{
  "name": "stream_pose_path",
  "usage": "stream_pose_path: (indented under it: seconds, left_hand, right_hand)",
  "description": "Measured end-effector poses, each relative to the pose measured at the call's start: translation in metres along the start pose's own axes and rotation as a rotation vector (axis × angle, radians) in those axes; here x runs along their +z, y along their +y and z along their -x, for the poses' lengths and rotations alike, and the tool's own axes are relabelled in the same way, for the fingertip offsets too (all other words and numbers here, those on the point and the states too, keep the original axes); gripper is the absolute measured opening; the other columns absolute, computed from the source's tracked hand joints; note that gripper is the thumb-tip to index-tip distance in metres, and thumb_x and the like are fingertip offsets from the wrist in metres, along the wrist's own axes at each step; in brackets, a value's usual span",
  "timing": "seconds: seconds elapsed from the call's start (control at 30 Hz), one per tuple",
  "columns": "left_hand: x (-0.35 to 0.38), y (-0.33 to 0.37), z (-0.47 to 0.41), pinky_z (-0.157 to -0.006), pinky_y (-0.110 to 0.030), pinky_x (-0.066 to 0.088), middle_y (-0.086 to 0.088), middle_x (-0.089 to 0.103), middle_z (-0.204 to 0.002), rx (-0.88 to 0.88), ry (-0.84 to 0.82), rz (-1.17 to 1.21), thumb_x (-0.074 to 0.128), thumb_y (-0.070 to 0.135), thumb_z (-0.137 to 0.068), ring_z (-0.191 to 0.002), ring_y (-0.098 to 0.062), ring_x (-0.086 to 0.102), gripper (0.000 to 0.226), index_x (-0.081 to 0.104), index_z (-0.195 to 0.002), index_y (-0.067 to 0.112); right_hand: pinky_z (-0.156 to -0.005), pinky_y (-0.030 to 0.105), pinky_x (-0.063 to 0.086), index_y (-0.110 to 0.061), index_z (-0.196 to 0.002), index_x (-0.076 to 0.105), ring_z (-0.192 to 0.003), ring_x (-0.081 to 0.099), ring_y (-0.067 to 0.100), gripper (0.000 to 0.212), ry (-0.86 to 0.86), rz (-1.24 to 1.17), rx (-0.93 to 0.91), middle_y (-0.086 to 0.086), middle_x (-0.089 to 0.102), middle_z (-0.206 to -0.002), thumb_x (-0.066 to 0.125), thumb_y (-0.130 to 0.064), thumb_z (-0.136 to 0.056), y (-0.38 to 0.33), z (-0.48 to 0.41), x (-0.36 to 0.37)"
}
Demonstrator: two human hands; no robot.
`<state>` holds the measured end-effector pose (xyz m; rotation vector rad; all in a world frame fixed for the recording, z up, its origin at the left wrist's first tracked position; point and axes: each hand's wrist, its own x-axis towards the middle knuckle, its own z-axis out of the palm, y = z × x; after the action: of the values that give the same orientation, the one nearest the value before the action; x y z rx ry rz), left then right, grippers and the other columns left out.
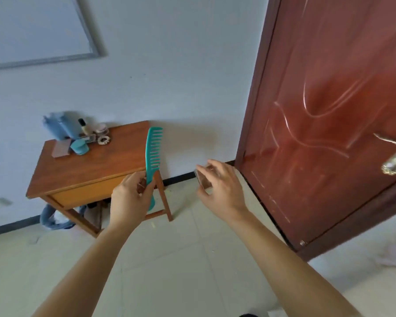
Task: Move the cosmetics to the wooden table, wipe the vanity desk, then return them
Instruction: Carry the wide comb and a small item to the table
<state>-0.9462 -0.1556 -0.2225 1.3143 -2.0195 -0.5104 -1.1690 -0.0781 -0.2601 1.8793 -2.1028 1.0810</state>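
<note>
- Left hand [129, 197] clenched around the handle of a teal wide-tooth comb [153, 156], teeth pointing right, comb standing nearly upright.
- Right hand [220, 186] curled over a small brownish, glassy item [202, 179]; too blurred to name, probably a compact or small case.
- Both loads carried in the air, near the front right corner of the wooden table [89, 165] but not yet over its top.
- Already on the far left of that top: a blue bottle [60, 129], a teal jar [79, 147], a small dark-capped vial [84, 125], a brown flat piece [61, 149] and a few blurred bits.
- Vanity desk not in view.
- Best done by bringing both hands over the bare right half of the top, well apart from the cluster.
- Comb better laid flat than dropped; the glassy item better set down gently, away from the edge, to avoid a slide to the floor.
</note>
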Motion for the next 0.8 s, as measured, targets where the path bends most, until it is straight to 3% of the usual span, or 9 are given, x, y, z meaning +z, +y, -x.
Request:
stream_pose_path:
  seconds: [0.3,0.43,0.53,0.63,0.8]
  left_hand:
    - [0.010,-0.087,-0.098,-0.063,-0.014,0.046,0.008,0.065,-0.092,-0.221,0.027,-0.035,0.068,0.022,-0.089,-0.077,-0.004,0.059,0.025,0.065,-0.113,0.016]
    - [0.022,-0.109,-0.176,-0.067,-0.019,0.053,0.009,0.062,-0.095,-0.304,0.022,-0.048,0.067,0.020,-0.090,-0.080,-0.004,0.059,0.028,0.063,-0.117,0.018]
    - [0.029,-0.120,-0.235,-0.061,-0.010,0.044,0.009,0.061,-0.094,-0.374,0.040,-0.053,0.067,0.019,-0.090,-0.080,-0.004,0.058,0.028,0.063,-0.118,0.017]
    - [0.035,-0.134,-0.279,-0.059,-0.009,0.041,0.009,0.061,-0.094,-0.427,0.070,-0.057,0.067,0.021,-0.090,-0.079,-0.001,0.056,0.030,0.063,-0.119,0.017]
    - [0.046,-0.170,-0.317,-0.064,-0.014,0.049,0.009,0.062,-0.097,-0.545,0.030,-0.058,0.067,0.022,-0.090,-0.082,-0.006,0.059,0.034,0.061,-0.123,0.018]
  right_hand:
    - [-0.093,0.033,0.049,-0.020,-0.123,0.067,-0.119,0.051,0.023,0.048,-0.081,-0.117,-0.068,0.002,0.058,-0.127,0.074,-0.025,-0.076,0.009,-0.118,0.128]
    - [-0.089,0.037,0.052,-0.021,-0.122,0.067,-0.118,0.051,0.023,0.051,-0.152,-0.165,-0.067,0.001,0.059,-0.127,0.075,-0.025,-0.072,0.025,-0.188,0.183]
    - [-0.086,0.038,0.054,-0.021,-0.123,0.067,-0.116,0.052,0.024,0.052,-0.194,-0.202,-0.056,0.000,0.059,-0.127,0.076,-0.024,-0.072,0.038,-0.244,0.212]
    - [-0.081,0.036,0.054,-0.021,-0.124,0.065,-0.113,0.054,0.025,0.052,-0.225,-0.199,-0.071,0.000,0.057,-0.128,0.076,-0.026,-0.073,0.048,-0.294,0.238]
    - [-0.083,0.038,0.056,-0.023,-0.129,0.061,-0.118,0.051,0.024,0.054,-0.329,-0.222,-0.051,-0.001,0.054,-0.133,0.075,-0.029,-0.077,0.049,-0.340,0.288]
